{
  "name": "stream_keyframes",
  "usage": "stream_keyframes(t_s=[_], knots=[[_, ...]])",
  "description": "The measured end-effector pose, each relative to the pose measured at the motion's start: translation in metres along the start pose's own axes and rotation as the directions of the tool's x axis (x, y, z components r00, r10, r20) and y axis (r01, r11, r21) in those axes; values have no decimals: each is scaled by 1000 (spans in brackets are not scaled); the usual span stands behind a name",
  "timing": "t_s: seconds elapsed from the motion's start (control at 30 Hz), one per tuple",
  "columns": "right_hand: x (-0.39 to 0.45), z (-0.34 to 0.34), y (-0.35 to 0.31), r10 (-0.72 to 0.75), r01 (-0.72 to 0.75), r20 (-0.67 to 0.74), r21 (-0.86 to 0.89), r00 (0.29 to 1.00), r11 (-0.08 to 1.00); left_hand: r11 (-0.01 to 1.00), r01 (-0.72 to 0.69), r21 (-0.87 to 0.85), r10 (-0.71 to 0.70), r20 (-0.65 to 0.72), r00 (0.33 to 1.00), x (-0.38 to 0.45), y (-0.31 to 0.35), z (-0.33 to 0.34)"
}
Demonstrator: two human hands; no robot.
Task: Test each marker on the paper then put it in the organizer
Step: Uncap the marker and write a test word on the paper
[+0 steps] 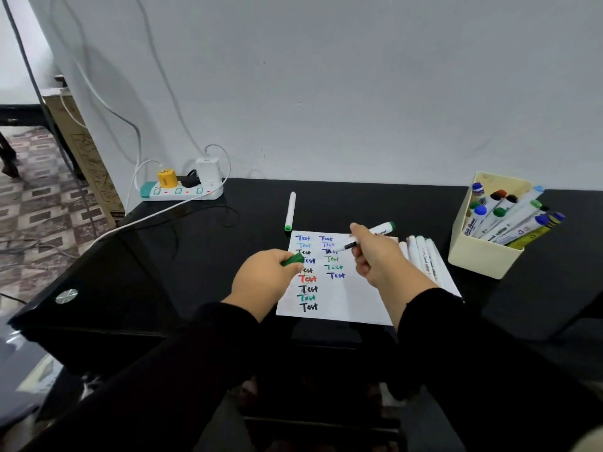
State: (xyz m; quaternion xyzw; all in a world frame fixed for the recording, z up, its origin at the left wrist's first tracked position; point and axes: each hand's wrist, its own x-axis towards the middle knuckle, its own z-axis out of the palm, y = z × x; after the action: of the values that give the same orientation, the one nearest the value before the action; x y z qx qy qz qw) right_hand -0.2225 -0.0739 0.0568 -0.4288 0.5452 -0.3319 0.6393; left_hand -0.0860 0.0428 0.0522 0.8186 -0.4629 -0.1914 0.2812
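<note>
A white paper (352, 298) covered with several coloured "Test" words lies on the black desk. My right hand (375, 256) grips an uncapped white marker (380, 232) with a green end, its tip just over the paper's right column. My left hand (270, 272) pinches the green cap (292, 259) above the paper's left edge. A cream organizer (479, 252) at the right holds several markers. A few white markers (422, 252) lie on the paper's right edge. One more white marker with a green cap (290, 210) rests beyond the paper.
A power strip (182, 190) with plugs and white cables sits at the desk's back left. The wall runs close behind the desk. A cardboard box (88, 158) leans beside the desk on the left, above a tiled floor.
</note>
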Motion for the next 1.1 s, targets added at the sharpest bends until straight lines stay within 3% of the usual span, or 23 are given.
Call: stream_keyframes(t_s=[0.17, 0.33, 0.47, 0.67, 0.97, 1.1], knots=[[2, -13, 19, -173, 176, 51, -75, 984, 981, 997, -76, 12, 77, -49, 996, 8, -17, 14], [-3, -18, 34, -287, 273, -40, -205, 957, 940, 994, -112, 21, 113, -93, 989, 7, -34, 28], [-5, -12, 42, -378, 382, 68, -259, 923, 887, 990, -123, 69, 129, -92, 987, 9, -35, 32], [0, -8, 54, -423, 399, -4, -325, 906, 858, 989, -116, 87, 124, -91, 988, 13, -39, 35], [-1, -6, 57, -418, 410, 72, -403, 906, 818, 987, -120, 104, 131, -103, 986, 15, -41, 38], [-1, -7, 55, -475, 440, 25, -420, 880, 794, 987, -118, 106, 130, -105, 986, 15, -41, 39]])
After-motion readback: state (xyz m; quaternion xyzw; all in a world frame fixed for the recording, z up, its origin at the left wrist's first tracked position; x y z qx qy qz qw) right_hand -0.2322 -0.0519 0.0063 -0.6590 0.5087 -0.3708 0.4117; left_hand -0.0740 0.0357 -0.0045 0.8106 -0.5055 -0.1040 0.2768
